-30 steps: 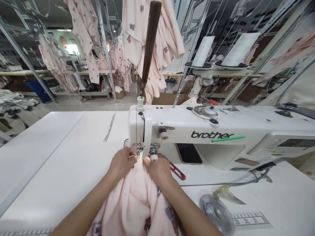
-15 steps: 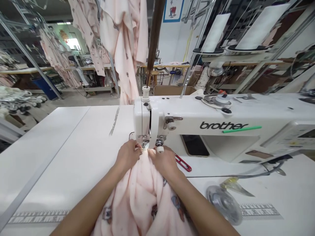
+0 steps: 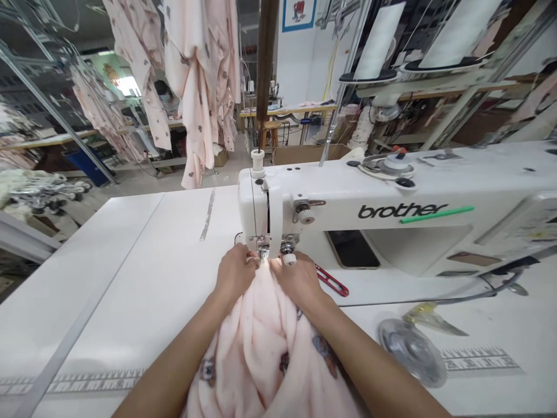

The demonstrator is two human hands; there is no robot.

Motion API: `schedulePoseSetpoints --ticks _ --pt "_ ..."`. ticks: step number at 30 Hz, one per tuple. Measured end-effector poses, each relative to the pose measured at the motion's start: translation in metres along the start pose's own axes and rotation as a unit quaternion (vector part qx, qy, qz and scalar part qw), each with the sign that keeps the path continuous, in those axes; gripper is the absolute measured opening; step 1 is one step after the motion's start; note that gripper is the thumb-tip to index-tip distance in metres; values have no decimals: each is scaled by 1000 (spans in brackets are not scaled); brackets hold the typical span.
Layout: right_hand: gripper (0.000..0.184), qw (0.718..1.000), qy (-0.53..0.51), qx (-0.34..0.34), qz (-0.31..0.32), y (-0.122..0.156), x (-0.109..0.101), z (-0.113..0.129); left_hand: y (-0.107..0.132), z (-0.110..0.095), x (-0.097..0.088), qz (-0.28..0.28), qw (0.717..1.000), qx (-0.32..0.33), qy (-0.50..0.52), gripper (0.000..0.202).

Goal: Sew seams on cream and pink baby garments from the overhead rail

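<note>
- The pink fabric [image 3: 261,331] lies gathered in folds, its narrow top end at the needle area of the white sewing machine [image 3: 339,180], the rest spreading toward the near edge of the table [image 3: 143,302].
- The left hand [image 3: 236,273] is just left of the needle area, thumb and forefinger pinching the fabric's edge.
- The right hand [image 3: 298,280] touches the fabric on the other side; a white knob [image 3: 289,259] partly covers its fingers, so I cannot tell whether they pinch or press flat.
- Just beside the right hand, a red tool [image 3: 332,281] lies on the machine's bed.
- A dark phone [image 3: 353,249] lies farther back, under the machine's arm.
- Toward the table's near edge, right of the right forearm, sits a clear round object [image 3: 411,351], blurred, with a yellow-ended item [image 3: 430,318] just behind it.
- A printed ruler strip [image 3: 481,361] shows to its right.
- A silvery streak [image 3: 208,216] marks the table by its far edge.
</note>
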State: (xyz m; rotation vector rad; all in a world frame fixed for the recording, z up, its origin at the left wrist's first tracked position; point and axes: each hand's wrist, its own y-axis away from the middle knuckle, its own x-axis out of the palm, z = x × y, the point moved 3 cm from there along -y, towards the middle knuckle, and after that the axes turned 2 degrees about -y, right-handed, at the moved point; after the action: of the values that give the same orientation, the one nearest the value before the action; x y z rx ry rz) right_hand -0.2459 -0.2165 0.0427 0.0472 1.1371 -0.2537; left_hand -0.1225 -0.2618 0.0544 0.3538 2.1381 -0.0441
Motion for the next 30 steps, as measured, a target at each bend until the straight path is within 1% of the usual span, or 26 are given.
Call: schedulePoseSetpoints --ticks 8,15,20,24,30 --pt "15 999 10 0 -35 -1 7 -2 -3 2 1 -10 1000 -3 -3 8" --pt "14 998 27 -22 -56 -1 14 -5 -1 1 0 -22 1000 -7 -4 5" --pt "17 997 38 -29 -59 -2 14 -2 -4 3 3 -23 1000 -6 4 9" --pt "19 997 39 -24 -63 -4 12 1 -7 5 4 -36 999 -4 -5 9" --pt "19 996 36 -13 -78 -5 16 -1 -5 3 4 -46 999 7 -16 12"
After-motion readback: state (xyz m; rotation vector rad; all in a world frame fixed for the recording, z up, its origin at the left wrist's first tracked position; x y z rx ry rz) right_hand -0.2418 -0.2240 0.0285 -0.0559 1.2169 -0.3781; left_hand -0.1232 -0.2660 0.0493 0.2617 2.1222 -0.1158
